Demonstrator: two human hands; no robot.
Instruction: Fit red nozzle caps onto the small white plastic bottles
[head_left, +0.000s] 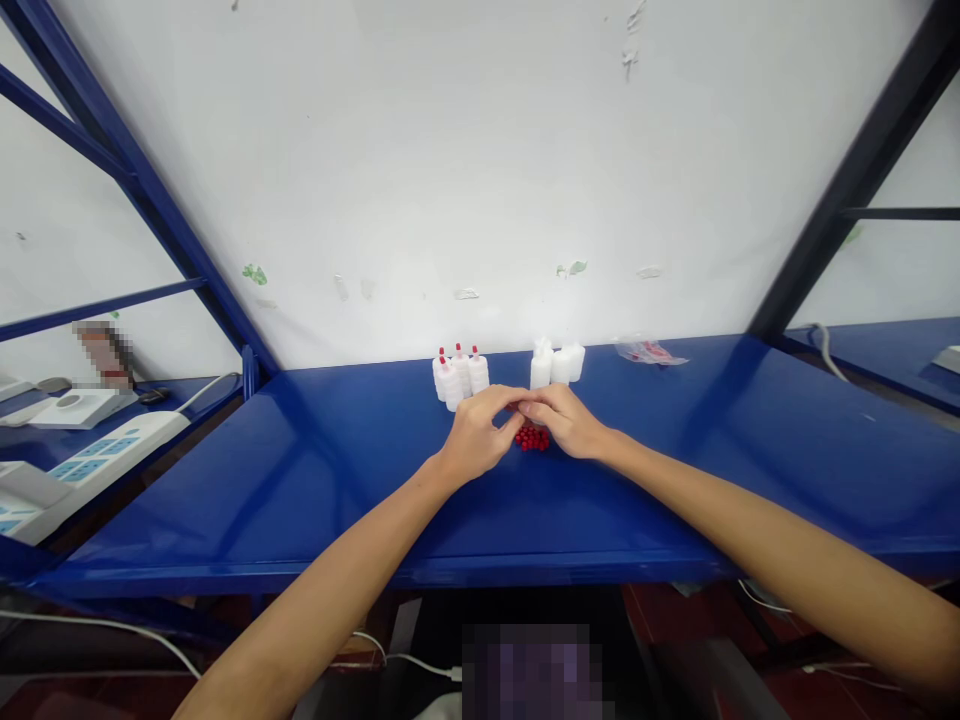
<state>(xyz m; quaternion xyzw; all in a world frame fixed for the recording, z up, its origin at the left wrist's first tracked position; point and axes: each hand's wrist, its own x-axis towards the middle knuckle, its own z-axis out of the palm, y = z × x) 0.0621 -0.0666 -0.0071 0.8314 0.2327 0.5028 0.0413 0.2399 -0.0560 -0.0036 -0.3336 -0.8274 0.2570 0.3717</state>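
My left hand (484, 430) and my right hand (566, 415) meet over the middle of the blue table, their fingers closed together at the tips. What they hold between them is too small and covered to make out. Just below the fingertips lies a pile of small red caps (532, 440). Behind my left hand stand several white bottles with red tips (459, 375). White bottles without red tips (559, 365) stand behind my right hand.
The blue table (300, 480) runs along a white wall. A clear plastic bag with red pieces (651, 352) lies at the back right. Blue frame posts rise at both sides. On the left are a white power strip (105, 465) and a white device (82, 407).
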